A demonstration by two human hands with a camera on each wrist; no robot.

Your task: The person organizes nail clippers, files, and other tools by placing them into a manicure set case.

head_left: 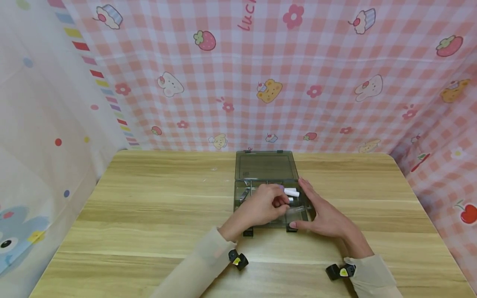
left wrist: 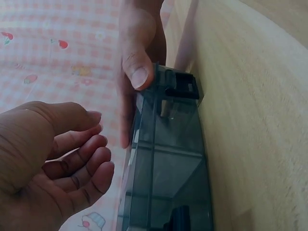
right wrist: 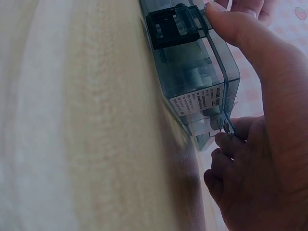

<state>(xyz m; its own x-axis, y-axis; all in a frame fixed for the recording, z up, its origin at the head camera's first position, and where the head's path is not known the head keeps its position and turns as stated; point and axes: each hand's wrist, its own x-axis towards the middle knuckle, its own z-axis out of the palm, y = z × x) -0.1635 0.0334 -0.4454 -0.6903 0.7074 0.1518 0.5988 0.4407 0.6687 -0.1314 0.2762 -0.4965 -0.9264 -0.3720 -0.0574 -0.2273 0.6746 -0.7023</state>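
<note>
Though white sticks (head_left: 292,193) are lying inside, my right hand (head_left: 325,215) is gripping the unclosed case (head_left: 266,167), left hand (head_left: 266,205) curling empty fingers.

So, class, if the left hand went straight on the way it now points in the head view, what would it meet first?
Probably the white cylinders in the open box, just beyond the left hand, though its height above them is unclear.
</note>
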